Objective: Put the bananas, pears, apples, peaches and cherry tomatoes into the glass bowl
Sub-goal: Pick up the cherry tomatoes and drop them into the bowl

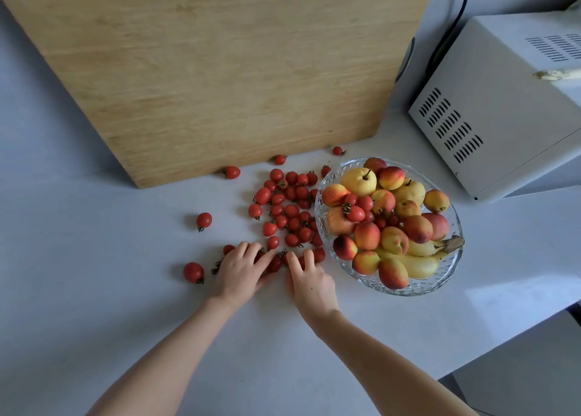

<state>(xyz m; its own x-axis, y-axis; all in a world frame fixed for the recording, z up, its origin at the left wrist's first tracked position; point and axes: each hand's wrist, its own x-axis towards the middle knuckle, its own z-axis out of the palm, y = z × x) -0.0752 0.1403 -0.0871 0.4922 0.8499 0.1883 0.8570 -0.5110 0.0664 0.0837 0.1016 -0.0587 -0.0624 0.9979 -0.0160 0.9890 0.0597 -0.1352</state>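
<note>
The pale counter carries everything. One large wooden board leans upright at its back, and one white microwave with vent slots stands at the right, a black cable running up behind it. One glass bowl sits on the counter in front of the microwave, heaped with fruit. At its near right edge lie two bananas, at the far side are two yellow pears, and about fourteen round red-and-yellow peaches and apples, which I cannot tell apart, fill the rest. About six tomatoes sit on top of the heap. Roughly forty cherry tomatoes lie loose on the counter just left of the bowl, six of them strayed apart from the cluster. The left hand curls fingers and thumb round tomatoes at the cluster's near edge. The right hand, just beside it, lays straight fingers on the neighbouring tomatoes.
</note>
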